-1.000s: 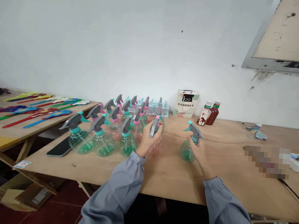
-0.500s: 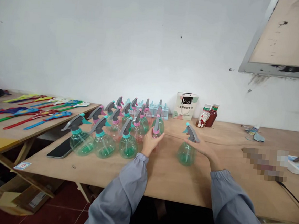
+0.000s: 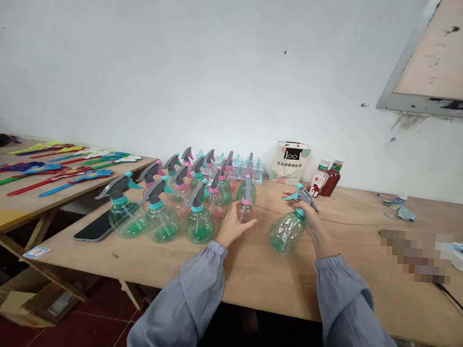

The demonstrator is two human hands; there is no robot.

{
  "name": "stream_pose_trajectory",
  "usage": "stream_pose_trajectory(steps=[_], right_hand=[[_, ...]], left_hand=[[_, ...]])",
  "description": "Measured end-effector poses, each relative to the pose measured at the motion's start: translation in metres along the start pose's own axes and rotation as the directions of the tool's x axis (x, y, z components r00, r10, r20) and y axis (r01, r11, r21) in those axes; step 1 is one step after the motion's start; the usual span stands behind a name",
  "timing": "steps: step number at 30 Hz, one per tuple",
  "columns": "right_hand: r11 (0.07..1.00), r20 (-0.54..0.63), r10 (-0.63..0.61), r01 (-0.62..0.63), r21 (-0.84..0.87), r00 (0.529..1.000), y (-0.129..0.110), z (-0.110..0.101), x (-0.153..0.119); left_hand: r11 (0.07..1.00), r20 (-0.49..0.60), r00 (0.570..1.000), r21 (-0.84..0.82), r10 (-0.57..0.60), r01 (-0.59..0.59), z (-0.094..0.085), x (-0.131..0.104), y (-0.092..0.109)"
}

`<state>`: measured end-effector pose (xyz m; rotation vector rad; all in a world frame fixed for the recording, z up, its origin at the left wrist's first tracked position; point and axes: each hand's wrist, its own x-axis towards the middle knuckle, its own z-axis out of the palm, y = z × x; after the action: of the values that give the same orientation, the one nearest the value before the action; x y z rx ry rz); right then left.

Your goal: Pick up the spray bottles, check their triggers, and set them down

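Observation:
My left hand (image 3: 234,226) is wrapped round a pink-collared spray bottle (image 3: 246,211) at the right end of the group. Its lower part is partly hidden by my fingers. My right hand (image 3: 314,225) grips a green spray bottle (image 3: 285,235) by its neck and grey trigger head, and the bottle leans with its top toward the right. Left of my hands stand several spray bottles in rows, among them a green one (image 3: 199,228) with a turquoise collar and a similar one (image 3: 162,226) beside it.
A phone (image 3: 93,228) lies behind the leftmost bottle. Against the wall stand a paper bag (image 3: 290,167), a red-brown bottle (image 3: 331,180) and light-blue plastic pieces (image 3: 235,168). Colourful hand-shaped sticks (image 3: 74,181) cover the left table. A cable (image 3: 456,301) crosses the right side.
My right hand has closed round the neck of the green spray bottle, which has gone from upright to tilted. My left hand keeps hold of the pink-collared bottle.

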<state>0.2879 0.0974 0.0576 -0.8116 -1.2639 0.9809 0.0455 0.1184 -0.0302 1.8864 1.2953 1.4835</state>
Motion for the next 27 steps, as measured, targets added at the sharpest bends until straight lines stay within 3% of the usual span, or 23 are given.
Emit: stream_pose_trajectory(steps=[4,11,16,22,27], right_hand=[[0.988,0.046,0.037,-0.043,0.148,0.998,-0.003,0.012,-0.007],[0.973,-0.117,0.006,0.021,0.231,0.993,0.003,0.009,-0.007],[0.978,-0.08,0.032,-0.015,0.207,0.996,0.002,0.013,-0.009],[0.993,-0.081,-0.058,0.066,0.1,0.995,0.004,0.008,-0.011],[0.995,-0.036,-0.041,0.044,0.085,0.999,0.002,0.011,-0.013]], left_hand=[[1.0,0.039,0.999,-0.015,0.007,-0.006,-0.006,0.001,0.003],[1.0,0.054,0.998,0.011,0.018,-0.019,-0.011,-0.003,0.005],[0.999,0.061,0.997,-0.009,0.039,-0.038,-0.011,-0.003,0.004],[0.999,0.08,0.996,-0.031,0.045,-0.043,-0.011,-0.002,0.003],[0.998,0.08,0.996,-0.049,0.049,-0.046,-0.012,-0.002,0.003]])
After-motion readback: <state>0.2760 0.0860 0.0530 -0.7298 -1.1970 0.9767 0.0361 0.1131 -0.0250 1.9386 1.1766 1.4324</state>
